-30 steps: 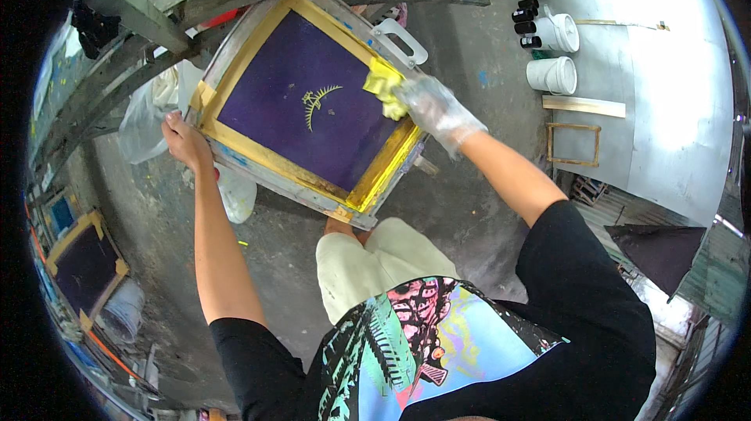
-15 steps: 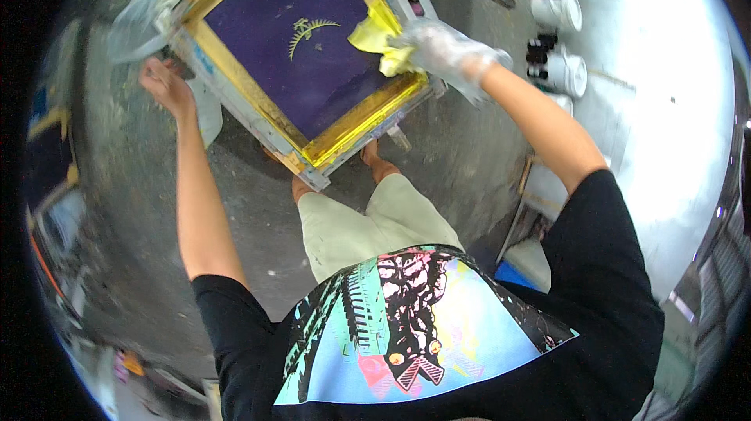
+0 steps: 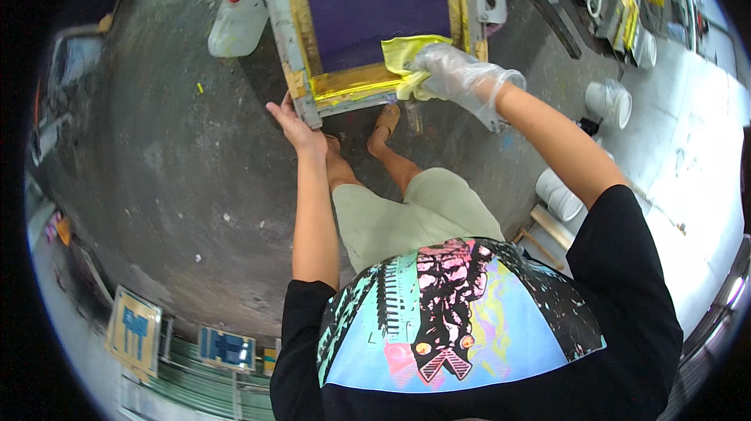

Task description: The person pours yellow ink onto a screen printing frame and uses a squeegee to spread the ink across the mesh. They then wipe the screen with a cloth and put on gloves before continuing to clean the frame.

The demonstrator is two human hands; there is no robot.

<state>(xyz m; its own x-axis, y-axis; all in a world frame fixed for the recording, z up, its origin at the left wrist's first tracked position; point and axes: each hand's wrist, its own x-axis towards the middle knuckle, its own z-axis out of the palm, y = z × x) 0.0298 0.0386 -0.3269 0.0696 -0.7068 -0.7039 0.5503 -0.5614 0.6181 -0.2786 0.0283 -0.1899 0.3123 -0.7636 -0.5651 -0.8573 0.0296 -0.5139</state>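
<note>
A screen frame (image 3: pixel 375 6) with dark purple mesh, a pale emblem and yellow-smeared inner edges is at top centre. My left hand (image 3: pixel 297 125) is at its lower-left corner, fingers partly behind the frame, appearing to hold it. My right hand (image 3: pixel 454 73), in a loose clear plastic glove, grips a crumpled yellow cloth (image 3: pixel 403 57) on the frame's lower-right inner border. What supports the frame underneath is hidden.
A red-capped jug (image 3: pixel 235 30) stands left of the frame. White buckets (image 3: pixel 559 194) are at right beside a pale panel (image 3: pixel 696 163). Metal bars (image 3: pixel 547 14) lie at top right, smaller framed screens (image 3: pixel 133 327) at lower left. My feet (image 3: pixel 383 124) are below the frame.
The frame has turned and sits higher in view. My left hand left its left side and is now at the lower-left corner. The cloth has moved down to the lower border.
</note>
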